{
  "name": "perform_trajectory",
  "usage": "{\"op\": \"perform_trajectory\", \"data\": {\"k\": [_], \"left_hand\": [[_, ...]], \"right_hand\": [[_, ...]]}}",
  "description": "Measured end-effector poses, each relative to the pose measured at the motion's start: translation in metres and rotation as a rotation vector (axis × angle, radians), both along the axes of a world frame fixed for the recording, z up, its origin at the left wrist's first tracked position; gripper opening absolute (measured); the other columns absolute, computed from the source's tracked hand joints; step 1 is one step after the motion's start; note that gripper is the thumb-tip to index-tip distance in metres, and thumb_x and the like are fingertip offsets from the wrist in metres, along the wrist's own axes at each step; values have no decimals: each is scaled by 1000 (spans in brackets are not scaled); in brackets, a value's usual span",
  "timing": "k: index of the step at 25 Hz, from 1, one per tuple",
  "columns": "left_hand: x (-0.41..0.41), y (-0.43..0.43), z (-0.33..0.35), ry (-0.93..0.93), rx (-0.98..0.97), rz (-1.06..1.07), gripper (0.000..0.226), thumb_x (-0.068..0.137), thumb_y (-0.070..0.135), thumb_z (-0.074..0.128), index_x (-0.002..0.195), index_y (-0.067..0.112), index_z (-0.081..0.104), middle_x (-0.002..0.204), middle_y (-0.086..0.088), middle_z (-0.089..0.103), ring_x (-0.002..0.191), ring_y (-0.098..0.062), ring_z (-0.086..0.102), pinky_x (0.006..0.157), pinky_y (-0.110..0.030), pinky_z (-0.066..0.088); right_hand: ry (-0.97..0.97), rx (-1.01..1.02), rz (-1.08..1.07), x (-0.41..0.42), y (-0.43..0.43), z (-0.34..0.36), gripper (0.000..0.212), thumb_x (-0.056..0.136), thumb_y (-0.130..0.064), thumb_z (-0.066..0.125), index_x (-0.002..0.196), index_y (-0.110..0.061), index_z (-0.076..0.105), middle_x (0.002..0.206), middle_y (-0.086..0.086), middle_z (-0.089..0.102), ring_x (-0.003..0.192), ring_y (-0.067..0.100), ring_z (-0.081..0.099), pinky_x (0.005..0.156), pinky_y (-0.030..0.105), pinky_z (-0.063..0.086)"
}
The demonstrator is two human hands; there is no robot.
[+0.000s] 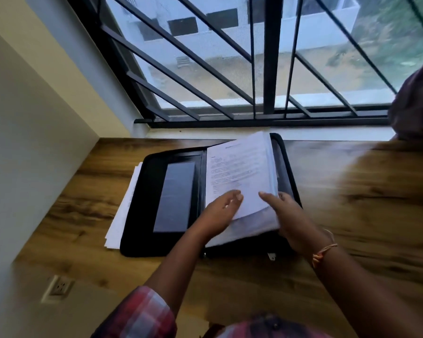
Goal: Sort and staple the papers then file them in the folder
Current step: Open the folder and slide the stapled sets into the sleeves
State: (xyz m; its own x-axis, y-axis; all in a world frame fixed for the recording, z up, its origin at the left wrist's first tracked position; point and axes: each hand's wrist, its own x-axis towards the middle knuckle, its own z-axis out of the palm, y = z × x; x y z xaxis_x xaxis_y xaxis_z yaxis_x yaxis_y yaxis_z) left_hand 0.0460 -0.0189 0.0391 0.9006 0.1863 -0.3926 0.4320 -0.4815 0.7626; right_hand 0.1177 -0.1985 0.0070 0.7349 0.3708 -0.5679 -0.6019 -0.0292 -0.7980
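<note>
Wooden desk (352,191) across the whole view, under a window (230,57) with black bars. On the desk, black folder (144,203) lying open, spine pointing away toward the window, with a dark panel (176,196) on its left half. On the right half, a thick stack of papers (239,167) with a printed top sheet and the lower pages fanned out at the near end. More loose sheets (122,211) under the folder's left edge, poking out onto the wood. Left hand (224,208) on the near left part of the stack, fingers fairly straight, resting on the top sheet, grasping nothing. Right hand (291,215) at the stack's near right corner, thumb on top of the pages and the other fingers curled behind the edge, so pinches the papers. Checked sleeve (142,313) on the left arm, thread band (325,252) round the right wrist. Low on the left wall, a white socket (58,287). Smallest of all, at the folder's near edge, a metal zip pull (271,256)
</note>
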Motion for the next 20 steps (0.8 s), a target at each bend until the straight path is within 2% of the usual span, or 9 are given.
{"op": "perform_trajectory", "data": {"k": [2, 4, 6, 9, 11, 15, 18, 20], "left_hand": [[-4, -6, -10, 13, 185, -140, 60, 99, 45, 59, 153, 24, 42, 158, 2, 42, 143, -14, 40, 118, -31, 32], [-4, -13, -21, 26, 332, -210, 69, 94, 42, 68, 154, 25, 39, 160, 2, 38, 146, -18, 35, 120, -35, 31], [-3, -20, -31, 46, 477, -236, 71, 92, 46, 69, 154, 28, 39, 161, 2, 35, 147, -22, 31, 119, -41, 32], [-4, -27, -42, 32, 594, -261, 72, 91, 53, 67, 152, 27, 40, 161, 0, 34, 146, -25, 29, 115, -44, 35], [-6, -28, -46, -14, 647, -255, 69, 90, 53, 66, 150, 26, 44, 159, 0, 37, 144, -24, 32, 112, -44, 37], [-8, -27, -53, -152, 753, -240, 46, 93, 42, 66, 135, 23, 61, 142, 0, 57, 128, -26, 49, 100, -44, 48], [-7, -29, -60, -255, 798, -218, 24, 91, 35, 68, 109, 19, 73, 115, 0, 71, 105, -29, 61, 81, -44, 56], [-7, -29, -63, -297, 790, -179, 14, 91, 32, 68, 94, 19, 73, 100, 3, 72, 95, -27, 62, 72, -41, 57]], "right_hand": [[-78, -144, 12, -1, -9, -3, 57, 85, -36, 81, 132, -17, 55, 114, 9, 70, 101, 28, 71, 93, 53, 59], [-177, -313, 57, 1, -16, -7, 45, 90, -23, 76, 129, -11, 58, 110, 8, 69, 97, 25, 69, 90, 47, 59], [-287, -504, 135, 4, -24, -5, 42, 90, -27, 75, 126, -11, 60, 111, 8, 69, 96, 24, 67, 85, 42, 59], [-427, -759, 225, 3, -29, -7, 49, 87, -47, 75, 124, -18, 62, 116, 5, 71, 99, 25, 67, 84, 40, 57], [-437, -739, 239, 2, -29, -7, 48, 88, -52, 72, 122, -20, 63, 113, 3, 71, 97, 25, 68, 84, 41, 58], [-232, -401, 196, 3, -34, -5, 31, 97, -38, 67, 113, -11, 66, 100, 7, 73, 88, 34, 73, 76, 45, 62], [-244, -401, 219, 6, -40, -12, 22, 101, -27, 64, 116, -12, 69, 102, 5, 74, 90, 24, 72, 77, 38, 61], [-315, -484, 224, 8, -41, -18, 22, 101, -28, 62, 116, -14, 70, 103, 3, 74, 93, 21, 71, 83, 39, 59]]}}
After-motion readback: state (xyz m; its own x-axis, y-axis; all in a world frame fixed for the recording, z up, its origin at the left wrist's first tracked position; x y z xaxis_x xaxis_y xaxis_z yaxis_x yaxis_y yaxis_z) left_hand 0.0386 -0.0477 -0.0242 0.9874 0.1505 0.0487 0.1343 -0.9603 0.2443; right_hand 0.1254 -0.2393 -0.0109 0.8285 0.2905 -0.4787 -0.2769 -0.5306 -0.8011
